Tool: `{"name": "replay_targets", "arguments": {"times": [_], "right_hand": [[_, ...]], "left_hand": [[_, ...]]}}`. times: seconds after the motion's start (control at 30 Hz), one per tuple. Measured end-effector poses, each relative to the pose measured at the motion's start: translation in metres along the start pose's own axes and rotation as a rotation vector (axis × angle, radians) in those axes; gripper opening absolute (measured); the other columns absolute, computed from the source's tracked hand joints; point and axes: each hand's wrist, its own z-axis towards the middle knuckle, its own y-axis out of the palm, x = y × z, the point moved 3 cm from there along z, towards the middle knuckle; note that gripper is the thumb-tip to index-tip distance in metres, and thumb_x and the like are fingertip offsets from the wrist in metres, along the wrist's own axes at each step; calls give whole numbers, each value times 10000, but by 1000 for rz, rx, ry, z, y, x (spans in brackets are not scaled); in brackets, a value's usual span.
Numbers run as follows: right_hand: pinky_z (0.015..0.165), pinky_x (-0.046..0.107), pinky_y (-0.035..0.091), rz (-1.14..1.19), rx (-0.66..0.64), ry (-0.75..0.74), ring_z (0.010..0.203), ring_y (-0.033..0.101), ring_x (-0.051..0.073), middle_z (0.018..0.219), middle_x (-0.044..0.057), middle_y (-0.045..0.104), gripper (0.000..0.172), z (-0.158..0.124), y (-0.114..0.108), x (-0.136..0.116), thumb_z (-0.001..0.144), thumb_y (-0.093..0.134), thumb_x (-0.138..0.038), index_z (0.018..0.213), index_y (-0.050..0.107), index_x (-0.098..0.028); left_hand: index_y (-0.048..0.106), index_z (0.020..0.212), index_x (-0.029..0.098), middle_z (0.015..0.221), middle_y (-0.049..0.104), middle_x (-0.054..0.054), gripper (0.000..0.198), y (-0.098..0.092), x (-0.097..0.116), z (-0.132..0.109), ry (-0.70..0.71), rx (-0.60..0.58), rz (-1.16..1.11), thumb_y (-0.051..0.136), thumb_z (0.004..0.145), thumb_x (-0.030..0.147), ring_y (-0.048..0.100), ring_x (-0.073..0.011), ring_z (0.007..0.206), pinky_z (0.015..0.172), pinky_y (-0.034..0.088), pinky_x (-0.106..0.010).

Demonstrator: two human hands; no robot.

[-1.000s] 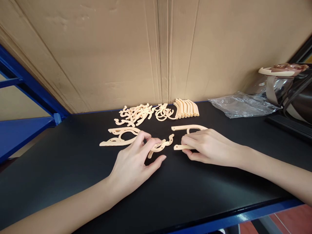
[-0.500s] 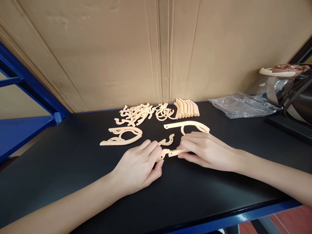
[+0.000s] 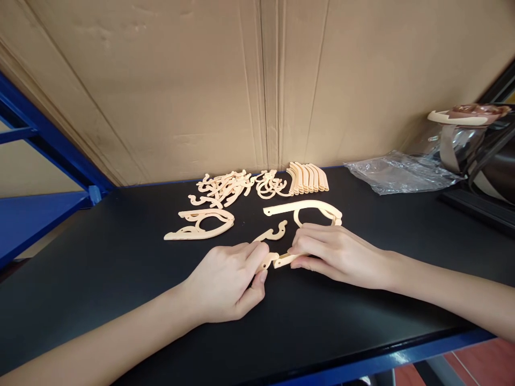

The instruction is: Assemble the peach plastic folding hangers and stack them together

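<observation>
My left hand (image 3: 227,279) pinches a small cream curved hook piece (image 3: 272,234) by its lower end. My right hand (image 3: 337,253) is closed on a larger cream plastic bracket (image 3: 301,208), whose long arm arches behind the fingers. The bracket's straight end (image 3: 284,261) meets the hook piece between my two hands, just above the black tabletop (image 3: 120,279). Both hands rest low near the table's middle.
Another cream bracket (image 3: 201,225) lies to the left. Behind are a pile of small hook pieces (image 3: 225,187) and a row of stacked curved parts (image 3: 308,178). A clear plastic bag (image 3: 398,172) and a dark container (image 3: 483,155) stand right. Cardboard wall behind, blue shelf frame (image 3: 44,145) left.
My hands have drawn together and toward me. The hook piece and the bracket's end, apart a second ago, now touch between my fingers.
</observation>
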Motion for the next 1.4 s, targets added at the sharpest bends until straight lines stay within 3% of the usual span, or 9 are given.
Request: {"name": "replay_targets", "arguments": {"times": [0.27,0.53,0.67,0.87,1.03,1.4], "right_hand": [[607,237,409,33,36,-28,725,481,126,803,33,564,179,3,3,-3,987,438,-243,871,549,-163],[598,225,406,45,21,22,710,477,117,795,17,539,166,2,4,4,982,449,-259,853,515,-176],[606,223,409,67,36,37,719,490,119,809,23,547,147,2,2,4,973,467,-253,856,513,-176],[588,228,392,33,9,12,700,473,121,773,13,534,163,3,3,0,972,465,-244,830,511,-176],[571,227,379,27,31,-8,695,466,122,760,12,537,168,3,4,-2,971,466,-230,820,510,-172],[585,225,394,115,27,31,686,473,116,772,13,542,171,3,6,-2,972,463,-242,815,494,-183]], "left_hand": [[337,789,217,629,485,28,103,-4,0,3,72,-78,9,295,874,177,442,-133,473,446,290,-246],[271,773,230,564,476,55,127,5,-1,1,24,-95,15,342,735,132,438,-134,430,425,246,-239],[298,792,230,567,491,54,80,4,-1,1,-5,-61,31,350,850,215,477,-137,437,423,250,-235],[343,799,222,576,536,57,234,1,1,3,-44,-69,39,408,957,383,529,-133,439,418,294,-222],[388,821,199,628,591,29,235,3,3,6,-9,-131,100,341,1005,337,583,-140,484,424,318,-232],[395,785,198,590,565,23,252,0,7,6,-5,-158,164,298,1003,281,578,-143,459,402,304,-242]]}}
